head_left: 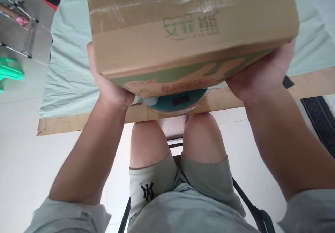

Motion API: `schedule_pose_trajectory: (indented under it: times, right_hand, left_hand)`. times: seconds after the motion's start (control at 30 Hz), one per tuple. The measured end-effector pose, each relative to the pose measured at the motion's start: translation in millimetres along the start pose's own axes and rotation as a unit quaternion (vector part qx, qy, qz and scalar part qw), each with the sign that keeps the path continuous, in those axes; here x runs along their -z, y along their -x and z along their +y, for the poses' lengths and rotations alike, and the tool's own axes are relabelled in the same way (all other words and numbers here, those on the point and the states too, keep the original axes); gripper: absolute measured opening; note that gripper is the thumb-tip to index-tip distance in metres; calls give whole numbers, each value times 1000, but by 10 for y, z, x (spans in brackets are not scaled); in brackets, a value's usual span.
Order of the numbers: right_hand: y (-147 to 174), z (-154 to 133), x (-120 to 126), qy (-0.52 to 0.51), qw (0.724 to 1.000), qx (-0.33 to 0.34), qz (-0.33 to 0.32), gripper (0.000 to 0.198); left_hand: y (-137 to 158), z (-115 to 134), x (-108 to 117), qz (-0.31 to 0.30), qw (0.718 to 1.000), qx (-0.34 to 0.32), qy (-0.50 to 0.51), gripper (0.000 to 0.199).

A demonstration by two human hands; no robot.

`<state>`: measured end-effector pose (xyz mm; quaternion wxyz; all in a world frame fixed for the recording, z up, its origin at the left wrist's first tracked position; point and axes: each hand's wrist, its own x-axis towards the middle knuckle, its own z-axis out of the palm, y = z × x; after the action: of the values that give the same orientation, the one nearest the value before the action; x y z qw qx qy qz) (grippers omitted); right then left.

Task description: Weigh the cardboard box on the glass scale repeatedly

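Note:
A large brown cardboard box (pixel 183 34) with green printing and clear tape along its top fills the upper middle of the head view. My left hand (pixel 108 84) supports its lower left side, the thumb up along the edge and the other fingers hidden beneath. At the lower right, my right hand (pixel 261 70) holds the box from below, with its fingers out of sight. Partly hidden under the box is a round teal disc (pixel 167 102) with a clear rim and a dark rectangular panel, resembling a scale. Whether the box touches it I cannot tell.
A pale green cloth (pixel 70 69) covers the table, with a cardboard strip (pixel 314 81) along the front edge. A small black object (pixel 288 82) lies near my right wrist. Left on the floor are a green plastic stool (pixel 10 69) and a metal frame (pixel 31 37), beside another person's hand (pixel 23 22).

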<state>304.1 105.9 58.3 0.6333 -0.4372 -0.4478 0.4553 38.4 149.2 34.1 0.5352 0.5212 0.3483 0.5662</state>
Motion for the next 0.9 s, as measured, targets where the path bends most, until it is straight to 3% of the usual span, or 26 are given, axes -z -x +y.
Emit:
schedule_pose_trajectory:
  times: [0.1, 0.2, 0.37, 0.5, 0.57, 0.67, 0.73, 0.8, 0.83, 0.9]
  right_hand:
    - [-224, 52, -92, 16, 999, -38, -1, 63]
    - [-268, 124, -92, -1, 999, -43, -19, 62]
    - [-278, 196, -103, -11, 997, -81, -15, 62]
    - [-326, 251, -92, 3, 991, -134, 14, 58]
    - [-237, 300, -28, 3, 990, -136, 42, 44]
    - [229, 360, 138, 18, 992, -57, 115, 23]
    - [767, 365, 252, 71, 988, -9, 139, 26]
    - [1391, 350, 337, 232, 967, -33, 103, 31]
    - [1695, 343, 364, 310, 948, -54, 54, 29]
    - [2204, 357, 387, 393, 919, -8, -32, 28]
  left_hand:
    - [-211, -38, -3, -8, 994, 32, 109, 65]
    - [-252, -119, 50, 21, 995, 43, 83, 63]
    - [-205, -229, 144, -35, 991, 49, 121, 68]
    - [-254, -230, 153, -22, 991, 59, 121, 47]
    - [-181, -181, 138, 25, 994, 27, 104, 29]
    - [283, -78, 133, 157, 986, -40, 46, 10]
    - [837, -23, 161, 187, 977, -92, -34, 30]
    - [1479, 6, 205, 134, 973, -114, -148, 44]
    - [1787, 11, 225, 76, 968, -77, -226, 41]
    - [2298, 2, 245, -26, 938, -62, -341, 36]
